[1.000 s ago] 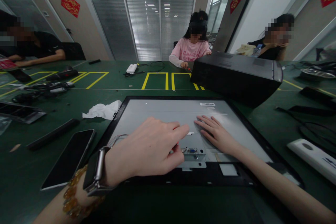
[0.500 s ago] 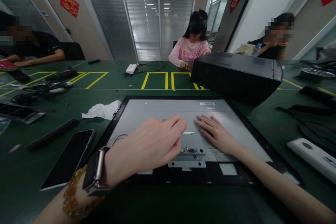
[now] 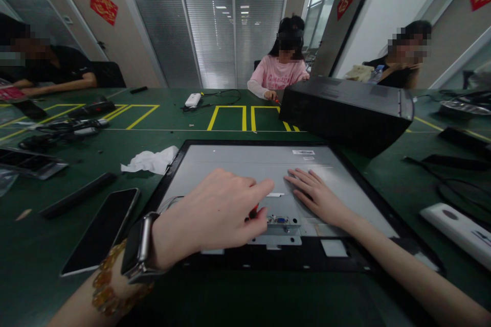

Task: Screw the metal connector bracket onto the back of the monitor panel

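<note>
A monitor panel point(image 3: 238, 156) lies with its metal back up and its black frame around it. Above its lower middle, my left hand point(image 3: 218, 209) is closed on what looks like a screwdriver point(image 3: 253, 211); only a bit of its red-and-black handle shows between thumb and forefinger, and its tip is hidden. Just right of those fingers is a metal bracket point(image 3: 295, 239) with a blue video port point(image 3: 283, 220). My right hand point(image 3: 316, 194) rests flat on the metal back, fingers spread, holding nothing.
A large black casing point(image 3: 345, 112) stands beyond the panel, with a co-worker in pink point(image 3: 280, 71) behind it. Left of the panel are a phone point(image 3: 102, 230), a black bar point(image 3: 79, 195) and crumpled tissue point(image 3: 151, 161). A white device point(image 3: 456, 230) lies at right.
The fingers of my left hand have shifted; the forefinger is straighter and the red handle now shows. My right hand stays in place on the panel.
</note>
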The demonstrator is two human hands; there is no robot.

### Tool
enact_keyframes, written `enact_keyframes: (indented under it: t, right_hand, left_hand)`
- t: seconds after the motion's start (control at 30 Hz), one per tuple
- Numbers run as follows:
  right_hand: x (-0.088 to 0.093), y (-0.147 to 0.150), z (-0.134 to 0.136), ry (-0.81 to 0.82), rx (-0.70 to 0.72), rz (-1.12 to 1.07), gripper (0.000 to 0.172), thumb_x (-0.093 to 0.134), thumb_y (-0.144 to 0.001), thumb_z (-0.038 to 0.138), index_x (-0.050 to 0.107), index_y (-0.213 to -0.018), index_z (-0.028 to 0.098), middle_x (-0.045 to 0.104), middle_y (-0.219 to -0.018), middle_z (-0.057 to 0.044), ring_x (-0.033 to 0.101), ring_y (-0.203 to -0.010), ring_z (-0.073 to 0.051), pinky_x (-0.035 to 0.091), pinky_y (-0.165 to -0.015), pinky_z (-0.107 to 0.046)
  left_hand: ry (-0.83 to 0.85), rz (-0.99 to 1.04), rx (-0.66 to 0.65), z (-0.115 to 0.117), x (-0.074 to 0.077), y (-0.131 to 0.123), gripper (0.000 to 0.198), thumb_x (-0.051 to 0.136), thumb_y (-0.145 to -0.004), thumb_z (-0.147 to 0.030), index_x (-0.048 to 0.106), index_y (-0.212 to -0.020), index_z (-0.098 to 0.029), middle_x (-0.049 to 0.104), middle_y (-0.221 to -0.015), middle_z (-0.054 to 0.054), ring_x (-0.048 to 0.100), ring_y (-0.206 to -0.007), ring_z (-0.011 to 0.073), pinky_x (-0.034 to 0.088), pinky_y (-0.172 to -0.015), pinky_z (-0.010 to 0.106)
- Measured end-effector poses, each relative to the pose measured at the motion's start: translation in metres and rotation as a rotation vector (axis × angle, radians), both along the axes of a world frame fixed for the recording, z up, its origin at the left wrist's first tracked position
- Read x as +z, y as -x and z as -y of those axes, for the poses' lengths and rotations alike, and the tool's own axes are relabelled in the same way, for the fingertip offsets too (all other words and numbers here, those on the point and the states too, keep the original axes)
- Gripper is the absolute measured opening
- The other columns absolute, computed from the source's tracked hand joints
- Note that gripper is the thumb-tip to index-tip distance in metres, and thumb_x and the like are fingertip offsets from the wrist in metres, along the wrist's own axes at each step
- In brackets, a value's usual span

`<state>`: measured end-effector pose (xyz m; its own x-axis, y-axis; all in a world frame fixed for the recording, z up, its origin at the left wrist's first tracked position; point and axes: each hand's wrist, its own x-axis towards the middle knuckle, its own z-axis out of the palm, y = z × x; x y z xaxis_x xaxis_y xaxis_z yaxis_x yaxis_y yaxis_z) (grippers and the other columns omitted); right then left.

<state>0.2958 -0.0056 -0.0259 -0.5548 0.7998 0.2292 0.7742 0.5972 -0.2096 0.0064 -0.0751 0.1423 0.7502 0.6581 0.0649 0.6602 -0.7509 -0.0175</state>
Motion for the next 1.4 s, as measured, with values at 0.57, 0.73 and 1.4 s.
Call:
enact_keyframes:
  t: [0.57,0.73,1.4]
  right_hand:
    - [-0.001,-0.001,0.0,-0.008,0.001,0.002,0.044,0.036,-0.098,0.038,0.041,-0.141,0.03,0.043,-0.147,-0.005,0.035,-0.137,-0.026,0.024,-0.112,-0.056]
    - [0.002,0.0,0.001,0.004,-0.009,0.007,0.044,0.036,-0.098,0.038,0.041,-0.141,0.029,0.043,-0.148,-0.006,0.035,-0.138,-0.026,0.024,-0.112,-0.056]
    - [0.0,0.0,0.0,0.001,0.003,0.001,0.045,0.036,-0.098,0.038,0.041,-0.141,0.029,0.043,-0.147,-0.006,0.035,-0.138,-0.026,0.025,-0.112,-0.057]
  left_hand:
    - [-0.116,-0.047,-0.007,-0.004,-0.005,-0.003,0.026,0.045,-0.096,-0.045,0.051,-0.089,-0.021,0.054,-0.051,-0.006,0.046,-0.04,0.0148,0.016,-0.044,0.028]
    - [-0.184,-0.073,0.036,-0.005,-0.004,-0.005,0.046,0.037,-0.095,-0.057,0.05,-0.072,-0.019,0.055,-0.052,-0.001,0.049,-0.043,0.0155,0.015,-0.046,0.028]
    - [0.016,0.054,-0.049,0.0,0.002,-0.005,0.002,0.044,-0.088,-0.019,0.045,-0.089,-0.02,0.058,-0.077,-0.002,0.047,-0.055,0.0136,0.026,-0.049,0.028]
